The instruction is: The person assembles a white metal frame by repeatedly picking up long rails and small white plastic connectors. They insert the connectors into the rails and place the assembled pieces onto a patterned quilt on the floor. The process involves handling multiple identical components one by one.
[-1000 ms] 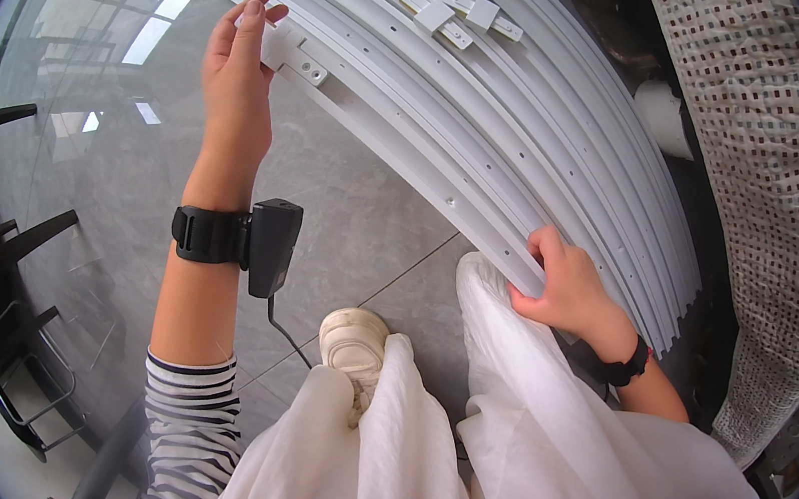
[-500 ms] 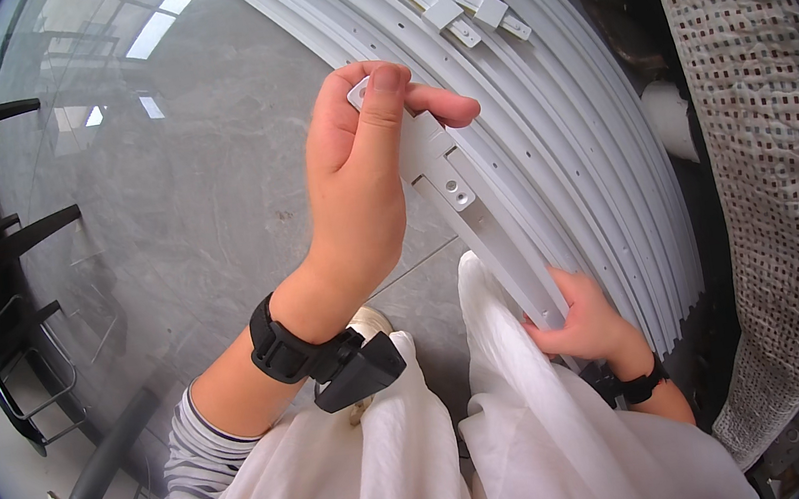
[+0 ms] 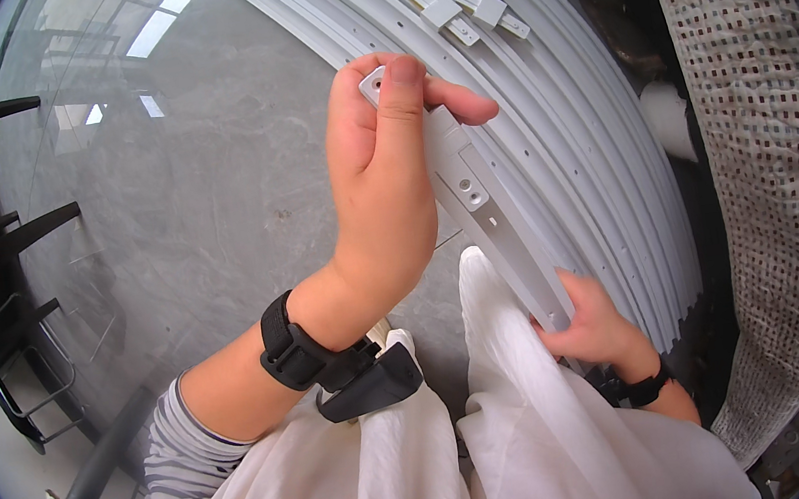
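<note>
Rail (image 3: 524,251), white, slants between the person's two hands, above the trousers (image 3: 505,377) and beside a stack of similar rails (image 3: 565,167). A white connector (image 3: 448,147) sits at its upper end, one screwed tab lying in the channel. The left hand (image 3: 378,177) is clamped on the connector's other end, thumb on top, index finger stretched out. The right hand (image 3: 593,323) is closed around the rail's lower end; its underside fingers are mostly hidden. More connectors (image 3: 440,12) lie on the stack. Grey floor (image 3: 205,225) spreads to the left; a checked cloth (image 3: 761,121) hangs at the right.
</note>
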Available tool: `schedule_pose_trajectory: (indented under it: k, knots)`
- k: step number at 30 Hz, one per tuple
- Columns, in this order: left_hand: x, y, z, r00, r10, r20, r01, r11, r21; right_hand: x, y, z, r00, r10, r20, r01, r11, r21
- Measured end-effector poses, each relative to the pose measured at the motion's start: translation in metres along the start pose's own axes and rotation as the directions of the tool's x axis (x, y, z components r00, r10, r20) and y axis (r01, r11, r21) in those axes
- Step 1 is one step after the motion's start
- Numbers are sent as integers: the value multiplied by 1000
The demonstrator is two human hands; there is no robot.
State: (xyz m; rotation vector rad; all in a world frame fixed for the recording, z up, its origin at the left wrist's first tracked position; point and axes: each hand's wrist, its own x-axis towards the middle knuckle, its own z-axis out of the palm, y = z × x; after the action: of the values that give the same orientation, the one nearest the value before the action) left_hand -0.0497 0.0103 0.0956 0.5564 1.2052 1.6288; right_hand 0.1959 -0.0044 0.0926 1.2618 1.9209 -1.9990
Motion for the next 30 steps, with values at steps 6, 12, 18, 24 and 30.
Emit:
schedule_pose_trajectory:
  k: [6,12,18,24,30]
  knots:
    - [5,-12,-9,990,-132,46,136,986,-95,15,-3,-1,998,2,-69,-4,1000,-25]
    - [-13,-33,-29,937,-331,113,342,934,-99,27,-15,-7,977,213,-18,-210,972,108]
    - [-59,-48,-13,828,-465,314,436,885,162,39,-6,-4,994,-20,-103,26,999,48]
    - [-7,-22,-35,985,-158,72,159,987,-5,30,-18,-11,992,125,22,-126,988,88]
    - [10,9,-27,967,-137,213,130,990,45,18,-11,-5,1000,-19,2,19,999,48]
